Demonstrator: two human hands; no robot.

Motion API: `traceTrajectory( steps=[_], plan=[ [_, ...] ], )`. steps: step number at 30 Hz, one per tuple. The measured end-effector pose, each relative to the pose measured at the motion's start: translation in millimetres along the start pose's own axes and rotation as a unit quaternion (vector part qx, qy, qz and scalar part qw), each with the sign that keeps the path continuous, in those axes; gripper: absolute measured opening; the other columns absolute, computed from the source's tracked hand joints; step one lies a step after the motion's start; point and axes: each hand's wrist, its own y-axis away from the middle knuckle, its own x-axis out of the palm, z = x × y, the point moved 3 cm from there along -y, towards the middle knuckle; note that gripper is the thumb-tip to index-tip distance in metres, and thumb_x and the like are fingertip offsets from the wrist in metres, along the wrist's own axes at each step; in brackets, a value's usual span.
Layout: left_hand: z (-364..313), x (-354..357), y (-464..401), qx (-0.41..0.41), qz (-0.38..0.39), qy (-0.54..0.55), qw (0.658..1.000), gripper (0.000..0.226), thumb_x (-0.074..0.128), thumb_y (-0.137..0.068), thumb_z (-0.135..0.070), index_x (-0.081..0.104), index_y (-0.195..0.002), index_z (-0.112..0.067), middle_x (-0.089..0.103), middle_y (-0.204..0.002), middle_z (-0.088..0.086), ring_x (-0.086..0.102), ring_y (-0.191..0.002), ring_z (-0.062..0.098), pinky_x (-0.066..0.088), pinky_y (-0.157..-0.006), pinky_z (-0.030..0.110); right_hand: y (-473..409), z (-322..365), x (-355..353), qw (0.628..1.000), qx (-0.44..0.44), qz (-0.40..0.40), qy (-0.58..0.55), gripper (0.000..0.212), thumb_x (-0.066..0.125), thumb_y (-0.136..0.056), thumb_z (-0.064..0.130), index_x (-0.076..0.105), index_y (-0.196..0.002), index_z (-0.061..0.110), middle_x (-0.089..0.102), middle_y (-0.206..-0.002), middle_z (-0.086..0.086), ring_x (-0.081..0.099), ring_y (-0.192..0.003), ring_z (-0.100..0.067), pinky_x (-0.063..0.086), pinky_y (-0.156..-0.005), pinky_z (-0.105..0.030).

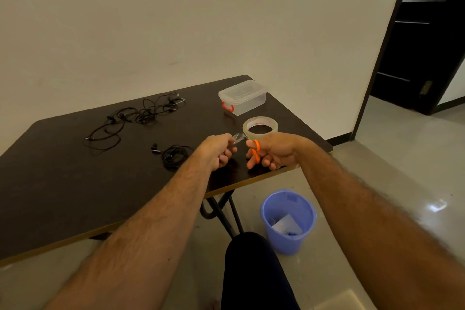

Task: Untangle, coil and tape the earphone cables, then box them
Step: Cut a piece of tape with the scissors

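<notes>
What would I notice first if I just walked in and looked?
Probably the orange-handled scissors in the right hand, about to snip the clear tape strip that the left hand pinches. Behind them sits the tape roll, and tangled black earphones sprawl across the dark table.

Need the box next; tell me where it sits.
The clear box, lid on, sits at the table's far right corner, just beyond the tape roll.

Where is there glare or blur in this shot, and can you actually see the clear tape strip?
Head view: glare patch on the glossy floor at right; wide-angle lens bends the dark brown table edge; forearms blur near the frame bottom; the clear tape strip shows only as faint sheen between the left hand and right hand.
</notes>
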Motion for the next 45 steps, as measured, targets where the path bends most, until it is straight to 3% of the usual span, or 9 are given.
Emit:
traceTrajectory(
  steps=[15,24,31,36,39,43,45],
  plan=[
    [0,-8,-1,0.055,-0.069,-0.118,0.989,0.016,0.056,-0.097,-0.022,0.064,-0.099,-0.009,0.058,-0.081,0.003,0.041,-0.052,0.007,0.032,-0.04,0.018,5,13,0,0.988,0.01,-0.105,0.111,0.037,0.064,-0.093,0.038,0.068,-0.105,0.004,0.074,-0.082,-0.006,0.05,-0.056,-0.009,0.048,-0.053,-0.021],
    [3,-11,0,0.057,-0.086,-0.115,0.988,0.02,0.056,-0.096,-0.024,0.066,-0.095,-0.007,0.057,-0.077,0.003,0.042,-0.053,0.009,0.035,-0.045,0.021,8,24,2,0.963,0.02,-0.177,0.201,0.026,0.07,-0.089,0.031,0.074,-0.094,0.005,0.071,-0.082,-0.008,0.056,-0.061,-0.012,0.055,-0.067,-0.027],
    [4,-12,2,0.057,-0.089,-0.121,0.987,0.019,0.054,-0.095,-0.023,0.066,-0.093,-0.008,0.057,-0.077,0.003,0.043,-0.054,0.01,0.037,-0.048,0.022,7,22,5,0.974,0.009,-0.149,0.172,0.027,0.072,-0.087,0.033,0.073,-0.093,0.007,0.07,-0.08,-0.006,0.057,-0.061,-0.011,0.054,-0.058,-0.025],
    [5,-14,0,0.069,-0.108,-0.109,0.986,0.023,0.054,-0.095,-0.027,0.066,-0.091,-0.009,0.059,-0.078,0.004,0.045,-0.056,0.011,0.04,-0.051,0.024,2,24,6,0.965,0.028,-0.167,0.199,0.028,0.073,-0.086,0.031,0.073,-0.099,0.006,0.071,-0.086,-0.008,0.059,-0.066,-0.013,0.057,-0.068,-0.028],
    [4,-16,-2,0.094,-0.138,-0.062,0.984,0.022,0.052,-0.097,-0.028,0.064,-0.089,-0.011,0.061,-0.082,0.005,0.05,-0.065,0.014,0.043,-0.058,0.027,-4,26,7,0.941,0.047,-0.202,0.267,0.031,0.077,-0.082,0.033,0.071,-0.099,0.008,0.072,-0.091,-0.008,0.068,-0.078,-0.017,0.06,-0.08,-0.034],
    [4,-13,-2,0.099,-0.135,0.068,0.984,0.013,0.05,-0.1,-0.02,0.06,-0.099,-0.013,0.063,-0.087,0.005,0.056,-0.071,0.012,0.045,-0.054,0.022,-3,36,10,0.88,0.09,-0.264,0.384,0.052,0.08,-0.077,0.042,0.062,-0.113,0.01,0.065,-0.087,-0.006,0.07,-0.078,-0.019,0.059,-0.081,-0.035],
    [4,-6,0,0.095,-0.109,0.1,0.984,0.013,0.053,-0.1,-0.018,0.061,-0.107,-0.012,0.067,-0.095,0.007,0.062,-0.076,0.013,0.049,-0.055,0.022,-1,40,14,0.853,0.11,-0.266,0.435,0.061,0.079,-0.078,0.043,0.055,-0.123,0.01,0.062,-0.096,-0.008,0.068,-0.095,-0.024,0.056,-0.091,-0.039]
  ],
)
